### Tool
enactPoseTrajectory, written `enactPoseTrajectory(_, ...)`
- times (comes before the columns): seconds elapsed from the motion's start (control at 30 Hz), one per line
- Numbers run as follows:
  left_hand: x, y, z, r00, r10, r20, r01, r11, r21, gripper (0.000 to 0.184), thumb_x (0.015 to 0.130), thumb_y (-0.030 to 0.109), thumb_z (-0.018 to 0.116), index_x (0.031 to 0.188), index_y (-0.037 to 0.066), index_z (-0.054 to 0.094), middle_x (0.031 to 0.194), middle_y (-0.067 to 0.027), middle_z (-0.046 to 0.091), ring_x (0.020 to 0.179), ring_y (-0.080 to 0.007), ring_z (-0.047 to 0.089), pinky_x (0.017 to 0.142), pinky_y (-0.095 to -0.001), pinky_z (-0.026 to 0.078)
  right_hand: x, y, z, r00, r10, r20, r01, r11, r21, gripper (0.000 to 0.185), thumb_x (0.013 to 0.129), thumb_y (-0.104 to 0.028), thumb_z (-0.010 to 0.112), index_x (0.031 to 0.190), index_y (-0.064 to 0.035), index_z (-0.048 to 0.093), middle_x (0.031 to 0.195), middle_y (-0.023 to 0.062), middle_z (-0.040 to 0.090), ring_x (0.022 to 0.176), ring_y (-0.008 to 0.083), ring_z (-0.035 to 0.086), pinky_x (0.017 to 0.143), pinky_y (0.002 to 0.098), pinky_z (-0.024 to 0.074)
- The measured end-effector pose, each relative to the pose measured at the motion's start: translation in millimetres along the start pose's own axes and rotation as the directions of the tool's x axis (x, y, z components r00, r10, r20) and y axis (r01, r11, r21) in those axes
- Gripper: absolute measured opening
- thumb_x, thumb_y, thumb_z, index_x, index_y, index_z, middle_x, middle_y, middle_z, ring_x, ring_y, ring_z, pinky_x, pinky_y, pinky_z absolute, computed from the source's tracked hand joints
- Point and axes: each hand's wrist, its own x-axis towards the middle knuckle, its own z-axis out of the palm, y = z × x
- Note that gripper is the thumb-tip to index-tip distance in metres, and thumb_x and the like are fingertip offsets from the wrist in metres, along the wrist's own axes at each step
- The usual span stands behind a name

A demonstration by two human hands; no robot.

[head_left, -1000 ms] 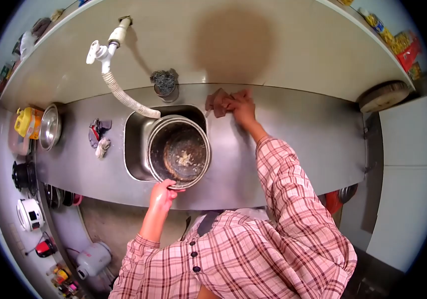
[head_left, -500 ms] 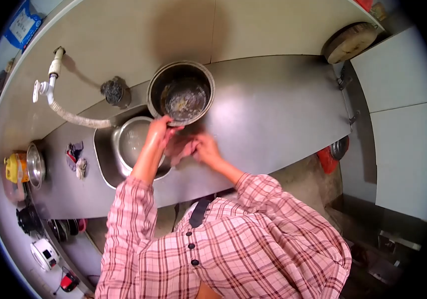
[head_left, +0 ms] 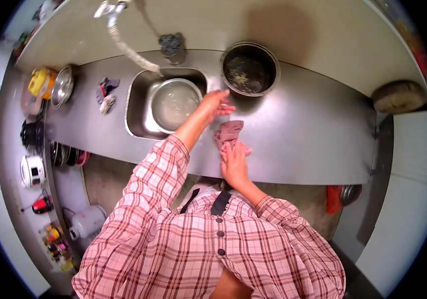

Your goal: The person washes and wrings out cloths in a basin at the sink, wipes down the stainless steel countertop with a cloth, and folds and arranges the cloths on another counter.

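Note:
My left hand (head_left: 216, 104) is off the dark pot, fingers apart, just right of the sink and holding nothing. The round dark metal pot (head_left: 251, 69) stands at the back of the counter, with wet residue and pale bits on its bottom. My right hand (head_left: 234, 163) grips a crumpled pink cloth (head_left: 230, 130) near the counter's front edge; part of the cloth lies spread ahead of the fingers. Inside the steel sink (head_left: 133, 112), a metal basin (head_left: 176, 104) holds cloudy water.
A ribbed hose (head_left: 129, 50) runs from the white tap (head_left: 110, 10) to the sink. Behind the sink stands a cup with a scouring pad (head_left: 172, 47). Small rags (head_left: 107, 94) and a steel bowl (head_left: 62, 86) are left; a round wooden board (head_left: 399, 96) leans at the right.
My left hand has let go of the pot's rim. The pink cloth in my right hand has come down toward the counter's front edge. The whole view has shifted.

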Motion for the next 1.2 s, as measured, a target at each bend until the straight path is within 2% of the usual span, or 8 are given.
enactPoseTrajectory(0.3,-81,-39,-158,0.890,0.213,-0.403,-0.198,0.977,0.079,0.048,0.089,0.010,0.055,0.132,-0.003,0.036,0.105,-0.0197,0.062,0.077,-0.0259,0.068,0.061,-0.0296,0.056,91,-71,81,0.983,-0.181,-0.029,0.178,0.904,0.389,0.037,0.072,0.001,0.056,0.109,0.0004,0.060,0.115,0.0239,0.057,0.105,0.0399,0.054,0.093,0.0438,0.0433)
enactPoseTrajectory(0.47,-110,-40,-266,0.826,0.088,-0.557,-0.083,0.996,0.034,0.050,0.089,0.020,0.058,0.131,0.001,0.038,0.107,-0.0183,0.061,0.081,-0.0241,0.066,0.063,-0.0321,0.055,161,-126,67,0.966,0.042,0.255,-0.237,0.536,0.810,0.017,0.074,0.001,0.054,0.084,0.0007,0.068,0.083,0.0108,0.069,0.083,0.0196,0.064,0.077,0.0278,0.0495)
enactPoseTrajectory(0.57,-120,-26,-278,0.926,0.047,-0.374,-0.044,0.999,0.016,0.059,0.092,0.048,0.050,0.137,0.012,0.040,0.121,-0.0099,0.059,0.109,-0.0225,0.056,0.090,-0.0412,0.045,188,-185,21,0.795,-0.103,0.598,-0.529,0.366,0.766,0.014,0.077,0.000,0.057,0.083,-0.0021,0.070,0.088,0.0056,0.068,0.083,0.0141,0.062,0.076,0.0246,0.0478)
enactPoseTrajectory(0.73,-114,18,-263,0.997,0.050,0.056,-0.026,0.929,-0.368,0.063,0.090,0.065,0.036,0.135,0.022,0.047,0.133,0.0004,0.052,0.119,-0.0202,0.051,0.099,-0.0466,0.037,218,-229,41,0.946,0.057,0.318,-0.323,0.122,0.939,0.028,0.075,0.001,0.057,0.102,0.0009,0.062,0.102,0.0082,0.065,0.094,0.0161,0.059,0.088,0.0281,0.0459)
enactPoseTrajectory(0.83,-105,39,-259,0.947,0.067,0.315,0.143,0.791,-0.595,0.070,0.085,0.073,0.035,0.133,0.023,0.047,0.133,-0.0012,0.051,0.120,-0.0228,0.050,0.099,-0.0542,0.036,231,-233,70,0.994,0.110,-0.028,-0.042,0.582,0.812,0.029,0.081,-0.007,0.056,0.109,-0.0035,0.062,0.107,0.0114,0.063,0.104,0.0233,0.056,0.094,0.0324,0.0421)
enactPoseTrajectory(0.9,-97,51,-258,0.838,0.242,0.489,0.137,0.775,-0.617,0.070,0.086,0.067,0.043,0.136,0.017,0.045,0.136,-0.0053,0.049,0.124,-0.0229,0.047,0.105,-0.0456,0.035,226,-245,61,0.977,-0.187,-0.104,0.208,0.945,0.254,0.042,0.085,-0.019,0.053,0.126,-0.0072,0.051,0.126,0.0149,0.053,0.114,0.0342,0.047,0.101,0.0462,0.0335)
enactPoseTrajectory(1.03,-78,34,-276,0.905,-0.027,0.425,0.199,0.909,-0.366,0.047,0.086,0.046,0.064,0.120,0.014,0.056,0.108,-0.0030,0.063,0.090,-0.0143,0.060,0.075,-0.0299,0.049,235,-236,63,0.967,-0.179,0.183,0.116,0.943,0.312,0.046,0.090,-0.024,0.050,0.132,-0.0065,0.047,0.134,0.0154,0.048,0.126,0.0336,0.040,0.104,0.0481,0.0318)
enactPoseTrajectory(1.2,-89,56,-276,0.862,0.028,0.506,0.163,0.930,-0.328,0.029,0.084,0.039,0.069,0.098,0.016,0.061,0.079,0.0038,0.055,0.058,-0.0031,0.041,0.045,-0.0148,0.029,239,-233,60,0.933,-0.067,0.352,-0.340,0.149,0.929,0.058,0.089,-0.021,0.058,0.141,-0.0087,0.036,0.142,0.0109,0.042,0.131,0.0247,0.039,0.104,0.0362,0.0380)
